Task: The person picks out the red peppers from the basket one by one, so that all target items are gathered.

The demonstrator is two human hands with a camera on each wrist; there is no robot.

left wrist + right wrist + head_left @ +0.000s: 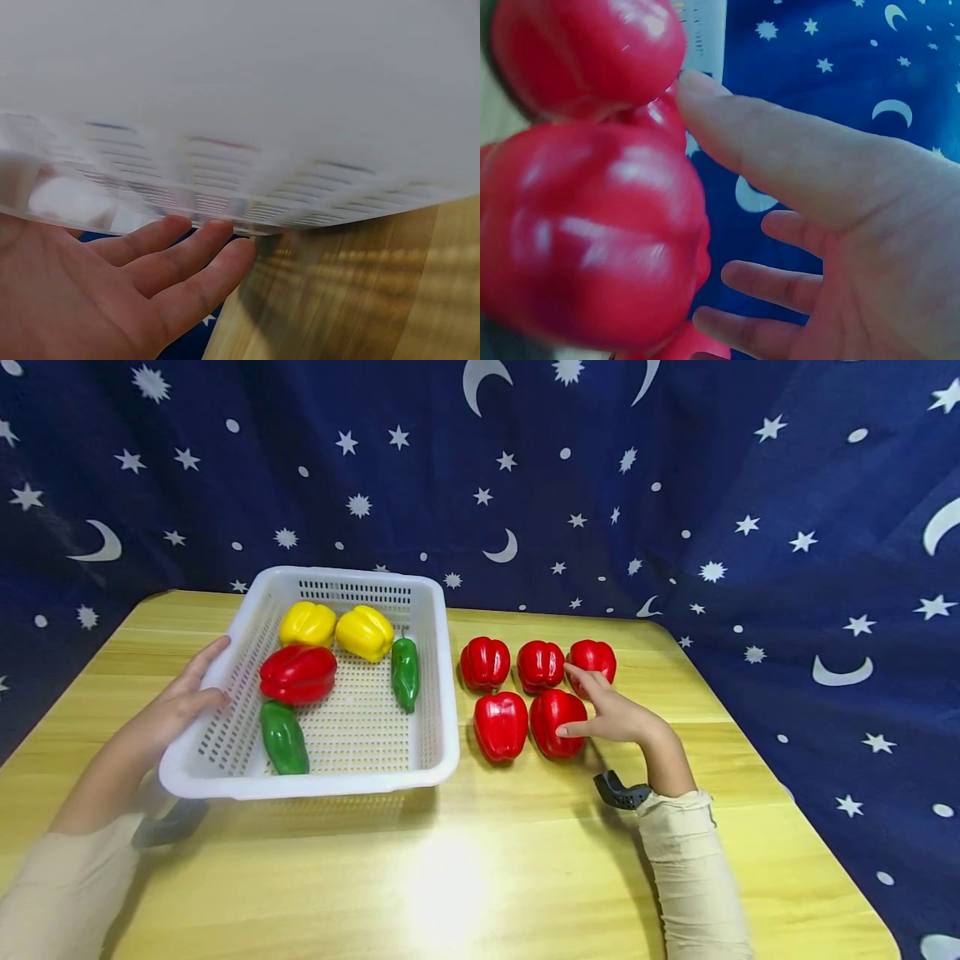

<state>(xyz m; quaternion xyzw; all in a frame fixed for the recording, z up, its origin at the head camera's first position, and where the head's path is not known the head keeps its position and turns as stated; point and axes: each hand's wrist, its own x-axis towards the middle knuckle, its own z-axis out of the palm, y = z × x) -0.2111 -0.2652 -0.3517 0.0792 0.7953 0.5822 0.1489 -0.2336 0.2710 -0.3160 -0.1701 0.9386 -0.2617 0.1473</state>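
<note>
My left hand is at the left side of a white perforated basket, its thumb overlapping the rim. Three fairly straight fingers show against the basket's outside in the left wrist view. Inside the basket lie two yellow bell peppers, a red bell pepper and two green peppers. My right hand, fingers spread, hovers at the right of a front red bell pepper; contact is unclear. In the right wrist view, nothing sits between thumb and fingers.
Beside the front pepper are another red bell pepper and a back row of three, with the rightmost pepper partly behind my right hand. All rest on a wooden table. A dark blue curtain with stars and moons hangs behind.
</note>
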